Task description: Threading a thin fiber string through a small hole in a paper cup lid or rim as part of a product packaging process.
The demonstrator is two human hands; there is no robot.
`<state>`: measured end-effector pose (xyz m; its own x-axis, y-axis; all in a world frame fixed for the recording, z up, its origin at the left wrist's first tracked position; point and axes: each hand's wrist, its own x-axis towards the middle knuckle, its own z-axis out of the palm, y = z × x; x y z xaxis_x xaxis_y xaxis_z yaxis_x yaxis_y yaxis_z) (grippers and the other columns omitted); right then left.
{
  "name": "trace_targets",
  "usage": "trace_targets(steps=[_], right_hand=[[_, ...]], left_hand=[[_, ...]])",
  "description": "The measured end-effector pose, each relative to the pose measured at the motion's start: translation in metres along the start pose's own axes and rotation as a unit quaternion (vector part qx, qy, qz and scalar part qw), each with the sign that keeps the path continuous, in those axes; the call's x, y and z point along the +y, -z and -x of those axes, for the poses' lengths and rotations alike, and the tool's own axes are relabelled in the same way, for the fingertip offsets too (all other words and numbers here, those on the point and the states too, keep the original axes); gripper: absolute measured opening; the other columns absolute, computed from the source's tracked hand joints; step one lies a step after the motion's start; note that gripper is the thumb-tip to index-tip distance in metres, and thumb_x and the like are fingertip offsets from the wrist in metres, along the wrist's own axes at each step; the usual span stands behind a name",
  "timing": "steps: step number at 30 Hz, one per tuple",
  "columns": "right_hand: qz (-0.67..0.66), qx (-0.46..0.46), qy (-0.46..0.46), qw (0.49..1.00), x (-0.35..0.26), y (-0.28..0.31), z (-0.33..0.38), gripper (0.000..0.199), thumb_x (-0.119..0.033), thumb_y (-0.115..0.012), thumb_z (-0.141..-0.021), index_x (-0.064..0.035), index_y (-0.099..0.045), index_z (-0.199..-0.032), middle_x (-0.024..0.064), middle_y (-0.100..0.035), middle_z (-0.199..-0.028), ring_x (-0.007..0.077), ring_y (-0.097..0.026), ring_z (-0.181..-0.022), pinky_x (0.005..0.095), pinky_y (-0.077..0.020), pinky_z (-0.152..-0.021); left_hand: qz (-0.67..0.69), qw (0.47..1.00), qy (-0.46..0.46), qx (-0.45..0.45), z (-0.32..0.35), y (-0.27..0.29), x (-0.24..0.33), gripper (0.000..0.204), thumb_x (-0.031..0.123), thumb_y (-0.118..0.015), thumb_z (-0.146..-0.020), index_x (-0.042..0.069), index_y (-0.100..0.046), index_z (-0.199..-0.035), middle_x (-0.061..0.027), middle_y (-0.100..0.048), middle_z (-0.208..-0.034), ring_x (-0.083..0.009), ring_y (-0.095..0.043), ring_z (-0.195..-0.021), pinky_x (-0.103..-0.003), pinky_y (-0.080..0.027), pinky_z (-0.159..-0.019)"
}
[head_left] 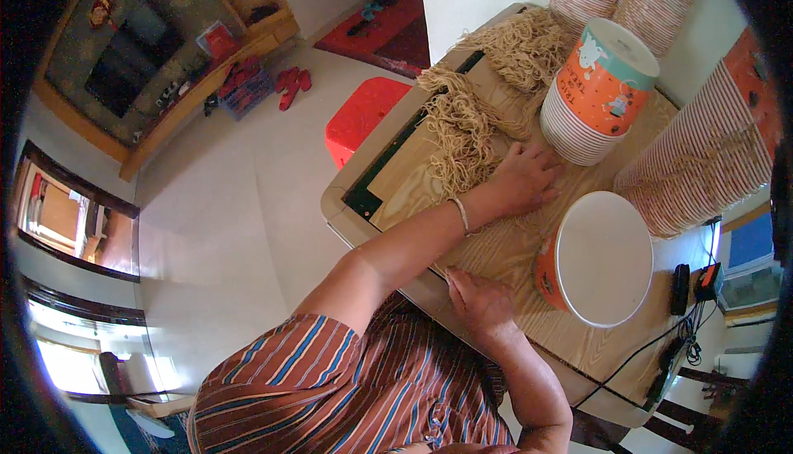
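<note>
My left fingers [547, 175] half-curled, right fingers [460, 287] bunched, their hold I cannot tell, two string bundles [462, 136] beyond, one tub [607, 260] rightward

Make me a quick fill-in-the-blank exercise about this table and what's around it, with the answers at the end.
The hand nearer the tan strands is the person's ____ one.
The stool beside the table is coloured ____.
The single tub has an inside coloured ____.
The orange-and-teal tub stack stands upside ____.

Missing words: left; red; white; down.
</note>
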<state>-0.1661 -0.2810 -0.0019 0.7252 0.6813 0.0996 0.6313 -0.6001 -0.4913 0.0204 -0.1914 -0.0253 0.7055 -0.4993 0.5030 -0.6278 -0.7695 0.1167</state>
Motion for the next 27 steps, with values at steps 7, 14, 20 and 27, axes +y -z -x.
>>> trace_targets(steps=[7, 14, 20, 27], right_hand=[[0.02, 0.003, -0.018, 1.0, -0.004, 0.001, 0.004, 0.021, -0.02, -0.056, -0.091, -0.0108, -0.059, -0.109, 0.0147, -0.068, -0.087, 0.0331, -0.066, -0.073, 0.045, -0.0523, -0.065], [-0.16, 0.12, -0.034, 0.979, 0.001, -0.005, 0.003, 0.018, -0.016, -0.057, -0.092, -0.0056, -0.065, -0.104, 0.0157, -0.068, -0.09, 0.0274, -0.067, -0.079, 0.038, -0.0517, -0.068], [-0.311, 0.13, -0.114, 0.935, -0.02, 0.006, 0.007, 0.016, -0.011, -0.059, -0.091, -0.0005, -0.065, -0.101, 0.0069, -0.065, -0.083, 0.0114, -0.058, -0.077, 0.0271, -0.0476, -0.07], [-0.35, 0.16, -0.102, 0.917, -0.057, 0.046, 0.004, 0.017, -0.002, -0.058, -0.088, -0.0022, -0.065, -0.104, 0.0078, -0.068, -0.083, 0.0084, -0.059, -0.079, 0.0254, -0.0485, -0.071]], left_hand=[[0.008, 1.0, 0.025, 0.003, 0.001, 0.007, -0.002, 0.038, 0.033, -0.061, -0.082, 0.016, -0.061, -0.117, -0.0085, -0.055, -0.121, -0.0264, -0.048, -0.115, -0.049, -0.036, -0.093], [0.105, 0.994, 0.003, 0.042, 0.015, 0.102, -0.009, 0.023, 0.019, -0.06, -0.085, 0.011, -0.063, -0.107, -0.009, -0.06, -0.113, -0.0297, -0.053, -0.108, -0.047, -0.042, -0.089], [0.252, 0.965, -0.024, 0.064, 0.061, 0.156, 0.006, 0.021, 0.021, -0.055, -0.091, 0.008, -0.064, -0.104, -0.014, -0.062, -0.096, -0.0335, -0.058, -0.093, -0.044, -0.044, -0.085], [0.251, 0.967, -0.015, -0.03, 0.119, 0.183, 0.038, 0.03, 0.029, -0.056, -0.092, 0.004, -0.058, -0.075, -0.0155, -0.059, -0.071, -0.0366, -0.058, -0.071, -0.047, -0.043, -0.065]])
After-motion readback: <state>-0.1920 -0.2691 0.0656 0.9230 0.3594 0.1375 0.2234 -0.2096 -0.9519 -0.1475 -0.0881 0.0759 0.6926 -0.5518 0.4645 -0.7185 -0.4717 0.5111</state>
